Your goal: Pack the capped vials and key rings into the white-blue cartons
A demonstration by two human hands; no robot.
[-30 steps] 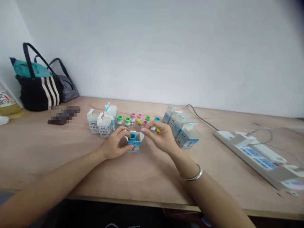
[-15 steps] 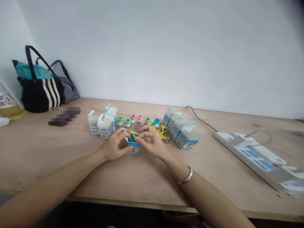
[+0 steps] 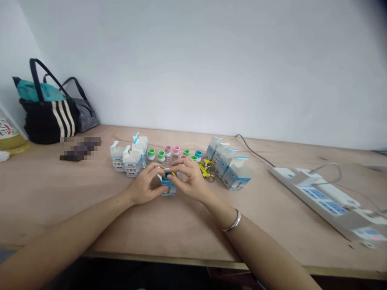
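Observation:
My left hand [image 3: 144, 185] grips the side of a small white and blue carton [image 3: 168, 190] standing on the plywood table [image 3: 90, 209]. A teal cap [image 3: 166, 176] shows in the carton's open top, partly hidden by my fingers. My right hand [image 3: 186, 179] is over the carton, its fingertips pinching a small yellow piece [image 3: 173, 174] at the opening. Both hands nearly meet there. Behind them stands a row of small vials with green, pink and blue caps [image 3: 167, 152]. A yellow plastic tangle with metal rings [image 3: 207, 169] lies just beyond my right hand.
Several white and blue cartons stand on both sides of the vials. A white power strip [image 3: 320, 197] with a grey cable lies at the right. Two bags [image 3: 50, 114] and a pixelated dark object [image 3: 80, 148] sit at the left, against a white wall.
My hands have moved closer together over the carton, and the yellow piece now sits lower at its opening. The camera view has shifted slightly.

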